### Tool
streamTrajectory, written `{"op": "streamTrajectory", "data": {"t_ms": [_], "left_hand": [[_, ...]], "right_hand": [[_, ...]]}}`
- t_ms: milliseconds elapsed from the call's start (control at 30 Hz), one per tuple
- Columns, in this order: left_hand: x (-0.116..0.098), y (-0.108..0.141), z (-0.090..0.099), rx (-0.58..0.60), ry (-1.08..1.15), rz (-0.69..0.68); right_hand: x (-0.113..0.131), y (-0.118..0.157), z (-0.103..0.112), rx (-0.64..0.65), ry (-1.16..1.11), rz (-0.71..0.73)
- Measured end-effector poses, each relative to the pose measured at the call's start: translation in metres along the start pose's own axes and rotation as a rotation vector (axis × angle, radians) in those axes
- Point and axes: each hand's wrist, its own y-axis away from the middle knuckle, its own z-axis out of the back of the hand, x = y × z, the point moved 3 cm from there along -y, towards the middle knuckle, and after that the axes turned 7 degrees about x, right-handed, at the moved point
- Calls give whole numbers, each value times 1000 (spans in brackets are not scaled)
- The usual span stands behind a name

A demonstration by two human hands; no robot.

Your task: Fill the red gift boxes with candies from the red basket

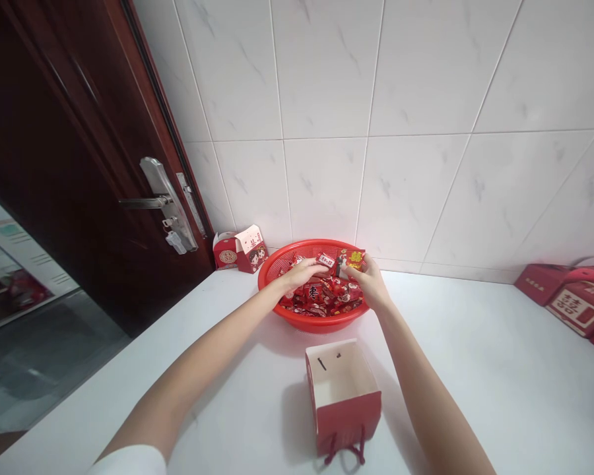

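A red plastic colander basket [317, 322] holds a heap of red wrapped sweets [321, 298]. My right hand [371, 284] is at its right rim, pinching a flat red packet [354, 257] printed with gold characters and figures. My left hand [301, 274] reaches over the heap from the left. Its fingers are closed on a small red-and-white wrapped sweet [325, 260]; the underside of that grip is hidden. Between my forearms, nearer to me, stands a red gift box [347, 419], its top open, its pale inside showing and a dark red cord handle hanging at the front.
Two small decorated boxes [251, 249] stand against the wall at the left back of the white table [228, 389]. Several red gift boxes [577, 305] sit along the right edge. A dark wooden door [94, 132] with a metal handle is at the left. White tiles cover the wall behind.
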Motion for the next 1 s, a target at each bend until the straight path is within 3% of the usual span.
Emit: {"op": "streamTrajectory", "data": {"t_ms": [100,267,467,633,767,900,1000], "left_hand": [[-2,-1,-1,-5,-104,-54],[-6,0,1,-150,-389,-231],[-9,3,-1,-188,-555,-232],[-25,16,-11,-405,-1003,-340],[-28,21,-26,-336,-1275,-507],[-24,21,-25,-324,-1190,-656],[-21,19,-16,-309,-972,-658]], "right_hand": [[-1,-1,-1,-4,11,5],[-3,-2,-1,-24,17,19],[-8,-3,3,-47,70,29],[-3,0,0,-34,73,16],[4,4,-5,89,45,-17],[2,3,-3,124,28,-30],[-2,1,-1,120,-29,-35]]}}
